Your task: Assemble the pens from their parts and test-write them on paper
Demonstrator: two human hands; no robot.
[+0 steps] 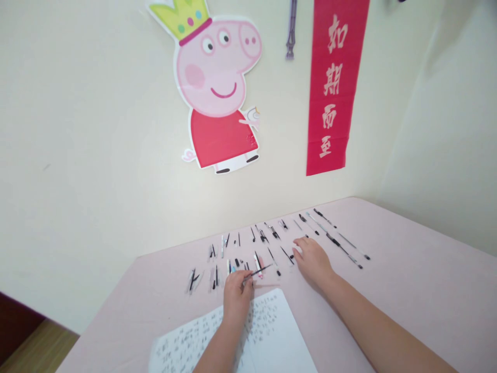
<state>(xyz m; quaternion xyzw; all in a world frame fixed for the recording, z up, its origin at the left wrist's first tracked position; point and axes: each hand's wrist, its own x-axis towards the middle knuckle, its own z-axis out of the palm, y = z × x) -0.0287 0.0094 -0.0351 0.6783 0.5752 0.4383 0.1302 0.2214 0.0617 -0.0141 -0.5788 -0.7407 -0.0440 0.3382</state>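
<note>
My left hand [236, 294] is closed, pinching a thin dark pen refill [261, 270] that points to the right above the pink tabletop. Loosely curled, my right hand [313, 259] rests on the table with its thumb and fingers apart and nothing visible between them. Just left of its fingertips lies a short black pen part [287, 255] beside a small black cap. Another thin black refill [273, 259] lies between the two hands. Under my left wrist is an open notebook [287, 331] covered in handwriting.
Taken-apart pens [216, 275] lie in rows along the table [407, 280]. Longer pens [344, 250] sit at the back right. Behind the table the wall bears a cartoon pig cutout [223, 134] and a red banner [336, 88] with white characters.
</note>
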